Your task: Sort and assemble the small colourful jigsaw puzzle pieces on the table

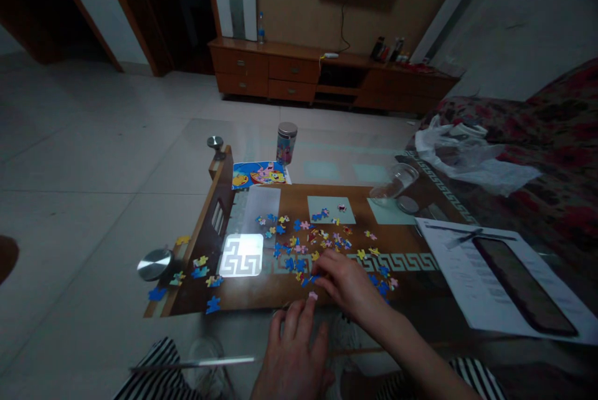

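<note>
Jigsaw puzzle pieces, mostly blue, yellow and pink, lie scattered over a glass table. My right hand reaches in from the right among them, thumb and fingers pinched on a blue puzzle piece that they partly cover. My left hand rests at the near table edge with its fingers stretched out. One of its fingertips is right by a pink puzzle piece; whether they touch I cannot tell. Farther back on the left lies a colourful cartoon picture sheet, with a printed tin standing upright behind it.
On the right, a dark phone and a pen lie on white papers. Behind them are a clear tipped container, a round lid and a white plastic bag. More pieces lie at the left.
</note>
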{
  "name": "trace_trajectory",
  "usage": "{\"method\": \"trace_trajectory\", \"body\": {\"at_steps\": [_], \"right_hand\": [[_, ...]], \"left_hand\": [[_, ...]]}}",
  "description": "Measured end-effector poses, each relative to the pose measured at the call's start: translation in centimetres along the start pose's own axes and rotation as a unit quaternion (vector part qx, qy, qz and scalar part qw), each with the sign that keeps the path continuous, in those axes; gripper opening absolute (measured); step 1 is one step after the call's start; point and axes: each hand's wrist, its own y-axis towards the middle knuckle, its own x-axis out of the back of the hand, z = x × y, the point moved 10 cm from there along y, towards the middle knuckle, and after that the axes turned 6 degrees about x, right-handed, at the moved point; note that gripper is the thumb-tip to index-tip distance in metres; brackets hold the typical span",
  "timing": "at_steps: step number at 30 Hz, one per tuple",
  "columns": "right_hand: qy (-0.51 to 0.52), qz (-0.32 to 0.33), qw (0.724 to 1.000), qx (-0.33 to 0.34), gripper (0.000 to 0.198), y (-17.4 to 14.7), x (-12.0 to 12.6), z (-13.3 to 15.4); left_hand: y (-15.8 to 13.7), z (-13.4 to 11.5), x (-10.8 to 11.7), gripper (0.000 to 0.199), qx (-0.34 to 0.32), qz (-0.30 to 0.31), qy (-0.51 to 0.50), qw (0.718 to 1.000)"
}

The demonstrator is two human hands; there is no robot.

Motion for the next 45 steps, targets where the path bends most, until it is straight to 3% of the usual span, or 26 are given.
{"method": "trace_trajectory", "body": {"at_steps": [4,7,13,23,31,38,45], "right_hand": [[0.024,0.012,1.000,-0.002,0.021,-0.1,0.3,-0.2],[0.036,0.015,0.999,-0.005,0.014,0.1,0.6,-0.4],[0.014,-0.052,0.998,0.008,0.014,0.7,1.9,-0.5],[-0.029,-0.050,0.998,0.018,0.016,2.8,0.0,1.9],[-0.008,-0.026,0.999,0.017,0.014,2.4,-0.5,1.5],[0.003,-0.101,0.995,0.006,0.018,2.9,1.8,1.3],[-0.055,-0.038,0.997,-0.035,0.025,3.3,0.7,1.5]], "left_hand": [[1.0,1.1,1.1,0.059,0.023,0.010,-0.014,1.000],[2.0,1.8,2.0,0.056,0.040,0.032,-0.012,0.999],[2.3,1.9,1.9,0.050,0.044,0.044,-0.013,0.998],[3.3,3.9,3.1,0.036,0.083,0.004,0.033,0.996],[2.9,4.3,3.1,0.040,0.095,0.022,0.024,0.995],[4.4,6.8,4.4,0.027,0.135,0.007,0.024,0.991],[4.9,7.6,5.2,0.027,0.127,0.015,0.037,0.991]]}}
